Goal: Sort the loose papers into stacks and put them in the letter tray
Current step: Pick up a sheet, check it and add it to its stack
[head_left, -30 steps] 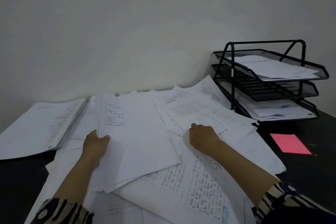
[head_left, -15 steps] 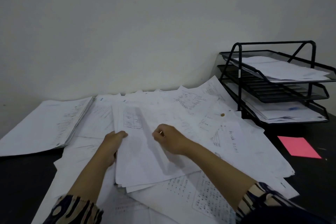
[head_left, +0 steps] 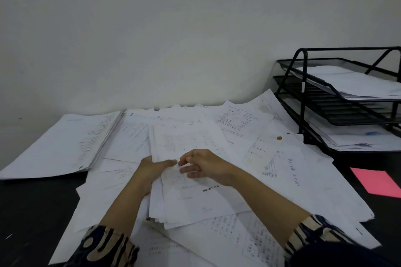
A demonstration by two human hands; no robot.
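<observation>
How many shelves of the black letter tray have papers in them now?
2 of three: the top shelf and the bottom shelf of the letter tray hold papers. The middle shelf looks empty; its right part is cut off.

the print on the loose papers (head_left: 256,158) around the hands is too blurred and small to read. the left hand (head_left: 152,171) has its fingers tucked under the bundle of sheets (head_left: 195,201), so only the thumb on top shows. the right hand (head_left: 204,167) covers the sheet's upper edge. to the right of the right hand, the letter tray (head_left: 303,93) and the pink paper (head_left: 377,182) are cut off by the picture's right edge. the small brown object (head_left: 279,138) beyond the right hand is too small to identify.
</observation>
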